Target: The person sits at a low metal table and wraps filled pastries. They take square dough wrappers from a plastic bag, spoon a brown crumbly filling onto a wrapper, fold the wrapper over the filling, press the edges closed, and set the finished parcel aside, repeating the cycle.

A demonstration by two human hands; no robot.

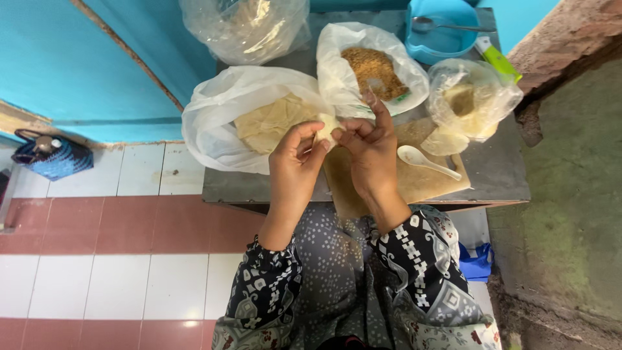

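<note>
My left hand (295, 162) and my right hand (368, 146) meet above the near edge of a low grey table (499, 181). Together they pinch a small pale piece of dough wrapper (326, 126) between their fingertips. Just beyond the left hand lies a white plastic bag of round pale wrappers (265, 123). Past the right hand an open bag holds brown crumbly filling (374, 70). A white spoon (424, 161) rests on a brown wooden board (421, 178) to the right of my right hand.
A clear bag with pale contents (473, 97) sits at the table's right, a blue bowl with a metal spoon (442, 29) behind it, and a green-handled tool (497, 59). Another clear bag (246, 26) is at the back. A woven blue bag (52, 155) stands on the tiled floor, left.
</note>
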